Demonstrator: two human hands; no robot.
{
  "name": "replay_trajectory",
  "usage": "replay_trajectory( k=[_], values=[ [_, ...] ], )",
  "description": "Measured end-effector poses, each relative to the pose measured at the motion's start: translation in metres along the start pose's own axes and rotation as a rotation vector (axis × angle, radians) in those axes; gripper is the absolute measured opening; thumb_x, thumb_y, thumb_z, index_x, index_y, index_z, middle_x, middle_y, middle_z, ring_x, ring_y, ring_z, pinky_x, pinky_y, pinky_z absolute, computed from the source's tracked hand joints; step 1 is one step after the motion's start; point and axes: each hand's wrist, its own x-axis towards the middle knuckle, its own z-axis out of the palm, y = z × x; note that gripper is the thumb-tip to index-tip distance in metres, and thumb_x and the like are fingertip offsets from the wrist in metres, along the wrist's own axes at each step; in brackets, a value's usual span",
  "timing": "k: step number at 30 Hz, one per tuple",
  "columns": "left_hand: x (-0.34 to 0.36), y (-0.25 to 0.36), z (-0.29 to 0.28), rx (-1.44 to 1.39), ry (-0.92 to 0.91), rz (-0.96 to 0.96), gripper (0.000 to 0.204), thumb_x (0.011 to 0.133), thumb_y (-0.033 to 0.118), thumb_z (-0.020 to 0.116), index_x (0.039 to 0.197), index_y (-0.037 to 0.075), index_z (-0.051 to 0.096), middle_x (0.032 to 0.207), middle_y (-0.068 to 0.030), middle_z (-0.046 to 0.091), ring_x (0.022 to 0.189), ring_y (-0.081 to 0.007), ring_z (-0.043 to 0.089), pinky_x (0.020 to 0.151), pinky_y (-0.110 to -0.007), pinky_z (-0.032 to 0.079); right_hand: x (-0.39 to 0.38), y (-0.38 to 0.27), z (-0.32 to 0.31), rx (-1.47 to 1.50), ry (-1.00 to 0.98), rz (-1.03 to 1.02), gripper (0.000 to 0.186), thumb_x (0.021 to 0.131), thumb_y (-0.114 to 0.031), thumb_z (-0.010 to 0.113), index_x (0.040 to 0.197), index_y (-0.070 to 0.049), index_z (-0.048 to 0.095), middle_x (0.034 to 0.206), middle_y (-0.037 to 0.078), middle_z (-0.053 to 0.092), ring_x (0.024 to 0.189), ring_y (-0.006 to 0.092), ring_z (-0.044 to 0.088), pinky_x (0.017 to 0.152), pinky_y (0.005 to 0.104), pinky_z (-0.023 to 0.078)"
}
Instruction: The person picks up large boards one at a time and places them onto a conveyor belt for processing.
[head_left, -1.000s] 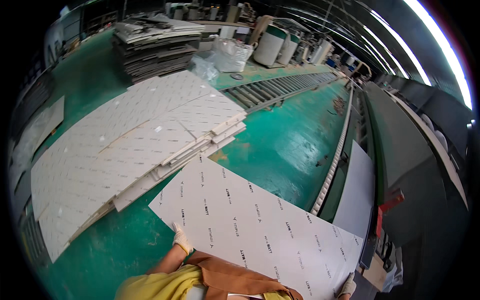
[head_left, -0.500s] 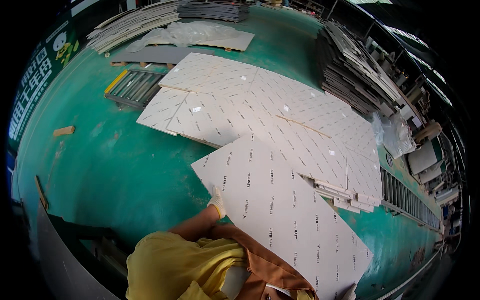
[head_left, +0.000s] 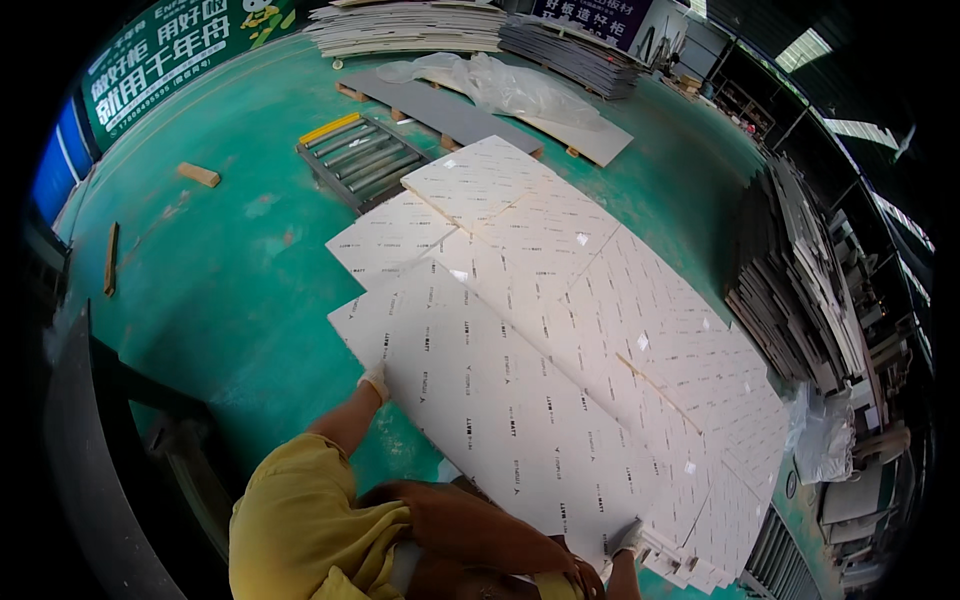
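Note:
I carry a long white panel (head_left: pixel 470 370) with small repeated dark print, held over the spread stack of similar panels (head_left: pixel 600 270). My left hand (head_left: pixel 374 381), in a pale knit glove, grips its left edge. My right hand (head_left: pixel 627 538), also gloved, grips the near right end, close to the stack's stepped edges. The far end of the panel overlaps the stack; whether it touches is hard to tell. My yellow sleeve and a brown apron show along the bottom.
A roller conveyor section (head_left: pixel 360 155) and a plastic-draped board (head_left: pixel 600 145) lie beyond the stack. Dark panels (head_left: pixel 780 270) are piled at right. Wood offcuts (head_left: pixel 110 260) lie on the green floor (head_left: pixel 230 260) at left, beside a dark metal frame (head_left: pixel 140 420).
The view has swung left from the long conveyor toward the panel stack. The held panel has moved from beside the stack to over it, both hands still on it.

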Motion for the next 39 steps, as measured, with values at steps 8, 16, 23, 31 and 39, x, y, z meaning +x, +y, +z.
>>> replay_trajectory(
  k=[8, 16, 23, 31, 39],
  values=[
    [0.091, 0.12, 0.061, -0.13, 0.106, 0.188, 0.045, 0.093, 0.038, 0.048, 0.126, 0.007, 0.045, 0.117, -0.0063, 0.058, 0.103, -0.0256, 0.056, 0.091, -0.041, 0.046, 0.06, -0.156, 0.33, -0.356, -0.324, -0.062, 0.076, 0.09, -0.059, 0.031, 0.111, 0.009, 0.057, 0.105, 0.02, 0.064, 0.103, 0.0312, 0.059, 0.091, 0.0358, 0.044],
    [0.2, 0.167, 0.091, -0.011, 0.443, 0.146, 0.058, 0.089, 0.043, 0.05, 0.135, 0.012, 0.037, 0.133, -0.0108, 0.044, 0.12, -0.0299, 0.045, 0.093, -0.05, 0.039, 0.093, -0.152, 0.491, -0.471, -0.446, 0.093, 0.067, 0.091, -0.052, 0.035, 0.121, 0.006, 0.051, 0.119, 0.015, 0.057, 0.111, 0.0292, 0.054, 0.094, 0.0356, 0.041],
    [0.243, 0.217, 0.082, 0.02, 0.315, -0.154, 0.058, 0.091, 0.045, 0.045, 0.137, 0.013, 0.035, 0.136, -0.0115, 0.043, 0.123, -0.0318, 0.043, 0.094, -0.06, 0.034, 0.072, -0.205, 0.541, -0.899, -0.49, 0.023, 0.067, 0.089, -0.053, 0.04, 0.125, 0.003, 0.048, 0.125, 0.015, 0.053, 0.115, 0.0278, 0.051, 0.097, 0.0353, 0.04],
    [0.275, 0.249, 0.121, 0.541, 0.218, -0.282, 0.042, 0.09, 0.037, 0.048, 0.122, 0.009, 0.048, 0.115, -0.0104, 0.055, 0.108, -0.0247, 0.051, 0.09, -0.042, 0.044, 0.017, -0.266, 0.591, -1.181, -0.522, 0.031, 0.068, 0.087, -0.053, 0.045, 0.129, 0.001, 0.044, 0.131, 0.015, 0.048, 0.12, 0.0263, 0.047, 0.099, 0.0351, 0.037],
    [0.286, 0.279, 0.112, 0.791, 0.027, -0.29, 0.032, 0.09, 0.035, 0.047, 0.107, 0.008, 0.052, 0.1, -0.0078, 0.056, 0.096, -0.0197, 0.052, 0.082, -0.037, 0.045, 0.008, -0.22, 0.598, -1.327, -0.522, -0.067, 0.068, 0.083, -0.051, 0.053, 0.131, -0.004, 0.044, 0.138, 0.014, 0.042, 0.128, 0.0234, 0.039, 0.105, 0.0344, 0.031]
  ],
)
